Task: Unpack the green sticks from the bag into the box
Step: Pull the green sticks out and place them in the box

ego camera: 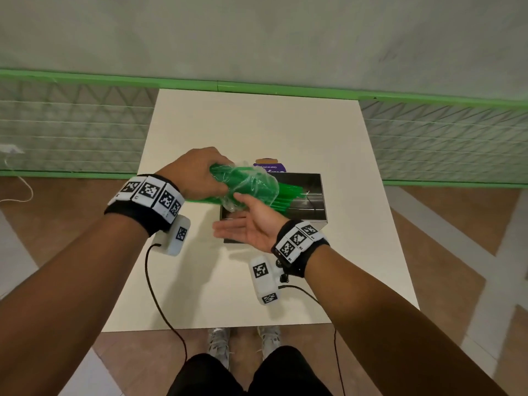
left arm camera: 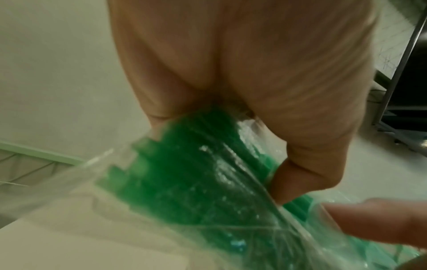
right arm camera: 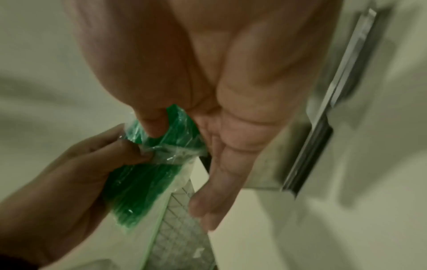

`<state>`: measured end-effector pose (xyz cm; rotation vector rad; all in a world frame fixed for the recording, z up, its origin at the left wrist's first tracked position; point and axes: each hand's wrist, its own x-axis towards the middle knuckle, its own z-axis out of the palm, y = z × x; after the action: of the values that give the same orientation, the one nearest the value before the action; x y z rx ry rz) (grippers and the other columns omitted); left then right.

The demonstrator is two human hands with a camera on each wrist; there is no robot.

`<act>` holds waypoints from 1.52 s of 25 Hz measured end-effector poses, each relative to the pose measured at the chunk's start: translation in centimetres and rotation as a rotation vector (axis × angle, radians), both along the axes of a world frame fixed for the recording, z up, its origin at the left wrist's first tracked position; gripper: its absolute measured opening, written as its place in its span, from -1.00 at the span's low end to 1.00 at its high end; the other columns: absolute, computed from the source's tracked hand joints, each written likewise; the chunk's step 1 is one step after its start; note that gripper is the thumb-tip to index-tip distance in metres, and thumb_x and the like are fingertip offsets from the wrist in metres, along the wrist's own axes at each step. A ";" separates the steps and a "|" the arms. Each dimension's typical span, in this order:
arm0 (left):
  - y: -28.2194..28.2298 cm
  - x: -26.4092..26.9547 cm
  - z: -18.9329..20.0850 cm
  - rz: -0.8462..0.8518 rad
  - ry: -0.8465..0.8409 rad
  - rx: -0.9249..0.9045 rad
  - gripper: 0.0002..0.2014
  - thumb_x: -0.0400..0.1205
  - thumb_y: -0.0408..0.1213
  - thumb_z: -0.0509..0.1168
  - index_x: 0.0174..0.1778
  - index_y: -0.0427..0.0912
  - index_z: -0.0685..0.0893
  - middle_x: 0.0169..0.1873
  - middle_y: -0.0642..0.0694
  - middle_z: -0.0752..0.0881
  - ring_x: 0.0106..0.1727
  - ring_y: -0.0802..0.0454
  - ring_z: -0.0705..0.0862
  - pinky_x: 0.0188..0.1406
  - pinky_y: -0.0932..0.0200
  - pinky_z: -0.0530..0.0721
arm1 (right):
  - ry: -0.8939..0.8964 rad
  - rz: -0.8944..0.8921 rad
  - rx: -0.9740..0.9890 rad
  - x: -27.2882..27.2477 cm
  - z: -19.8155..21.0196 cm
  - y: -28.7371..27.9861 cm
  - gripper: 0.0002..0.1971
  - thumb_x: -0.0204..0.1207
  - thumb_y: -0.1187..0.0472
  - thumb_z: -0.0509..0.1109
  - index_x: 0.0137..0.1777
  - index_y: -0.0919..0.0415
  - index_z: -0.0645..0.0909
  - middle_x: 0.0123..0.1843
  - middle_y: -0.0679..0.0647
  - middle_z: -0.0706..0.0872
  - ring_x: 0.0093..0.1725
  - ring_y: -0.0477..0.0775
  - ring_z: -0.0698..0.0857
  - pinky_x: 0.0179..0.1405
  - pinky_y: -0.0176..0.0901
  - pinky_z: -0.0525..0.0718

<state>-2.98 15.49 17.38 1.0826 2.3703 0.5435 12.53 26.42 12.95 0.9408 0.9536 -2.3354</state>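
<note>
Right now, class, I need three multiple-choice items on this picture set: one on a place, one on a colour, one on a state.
1. Where is the box?
A. On the floor
B. On the white table
C. Held up in the air

2. What colour are the sticks?
A. Red
B. Yellow
C. Green

3. How is the right hand?
A. Clenched in a fist
B. Open, palm up under the bag
C. Resting flat on the table

Answers: 1 B, the box stands on the tabletop. 2 C, green sticks show through the clear bag and jut out over the box. 3 B, its fingers lie straight below the bag, while the left hand grips the bag's other end.
</note>
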 end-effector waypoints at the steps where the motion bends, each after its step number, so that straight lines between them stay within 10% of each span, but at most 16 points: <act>1: 0.4 -0.2 -0.2 0.007 0.006 -0.059 -0.42 0.41 -0.10 0.54 0.40 0.00 0.69 0.21 0.01 0.63 0.23 -0.03 0.64 0.27 0.03 0.63 | -0.016 0.088 0.091 -0.1 0.3 0.6 -0.29 0.68 -0.15 0.30 0.53 0.48 0.33 0.23 0.48 0.77 0.21 0.43 0.79 0.26 0.09 0.77; 8: 2.6 0.5 -0.6 -0.050 -0.006 -0.193 -0.37 0.41 0.03 0.45 0.45 0.07 0.63 0.31 -0.11 0.51 0.32 -0.16 0.60 0.36 -0.10 0.62 | 0.078 0.336 0.692 -0.1 3.6 7.4 -0.58 0.72 -0.07 0.30 -0.03 0.31 0.75 -0.29 0.14 0.82 -0.53 -0.04 0.66 -0.56 -0.26 0.61; 13: 3.8 0.8 -1.3 0.107 -0.121 -0.023 -0.23 0.38 0.11 0.62 0.34 -0.07 0.34 0.27 -0.06 0.59 0.14 -0.11 0.66 0.15 -0.10 0.69 | 0.139 0.266 1.470 -0.2 1.3 10.8 -0.84 0.66 0.09 0.34 0.05 0.13 0.69 -0.07 0.02 0.74 -0.12 0.02 0.69 -0.07 -0.10 0.65; 18: 1.3 0.7 -3.4 0.244 -0.465 0.372 -0.58 0.59 -0.17 0.51 0.35 -0.03 0.60 0.29 -0.01 0.68 0.32 0.08 0.66 0.49 -0.11 0.58 | 0.192 0.448 1.491 0.3 -0.6 10.7 -0.62 0.69 0.17 0.32 0.50 0.09 0.56 0.16 0.10 0.64 0.07 0.08 0.66 0.15 -0.11 0.63; 22: 1.4 3.3 -6.3 0.209 -0.178 0.309 -0.48 0.72 0.20 0.12 0.50 -0.03 0.49 0.27 -0.14 0.47 0.40 -0.05 0.40 0.50 -0.04 0.40 | 0.313 0.536 1.474 -0.4 0.0 9.8 -0.66 0.70 0.22 0.28 0.43 0.12 0.65 0.00 0.02 0.66 -0.09 0.05 0.67 -0.02 -0.18 0.54; 28: 2.1 5.0 -7.5 0.234 -0.005 0.212 -0.32 0.66 0.29 -0.32 0.33 -0.06 0.50 0.04 -0.10 0.38 0.14 -0.12 0.36 0.32 -0.10 0.42 | 0.423 0.517 1.453 -2.3 1.4 7.0 -0.67 0.64 0.14 0.35 0.36 0.16 0.68 0.24 0.09 0.70 0.15 0.07 0.67 0.28 0.01 0.66; 34: 1.9 4.2 -6.5 0.397 -0.251 0.458 -0.63 0.79 0.11 0.07 0.07 -0.17 0.48 -0.31 -0.08 0.63 -0.34 -0.03 0.58 -0.30 0.00 0.59 | 0.419 0.678 1.446 -2.4 1.6 7.2 -0.19 0.45 -0.12 0.57 0.65 0.09 0.37 0.51 0.06 0.58 0.44 0.07 0.59 0.44 0.00 0.59; 38: 0.3 2.2 -6.7 0.534 -0.701 0.656 -0.73 0.57 -0.42 0.37 0.15 -0.14 0.80 0.11 -0.18 0.81 0.10 -0.09 0.77 0.06 -0.05 0.77 | 0.359 0.519 1.378 -2.0 1.7 8.5 -0.22 0.52 -0.12 0.53 0.68 0.07 0.32 0.52 0.02 0.58 0.42 0.01 0.59 0.37 -0.13 0.55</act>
<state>-0.81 15.84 10.64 0.3302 1.8342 1.6599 10.54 34.92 14.62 0.4976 2.6604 -1.1928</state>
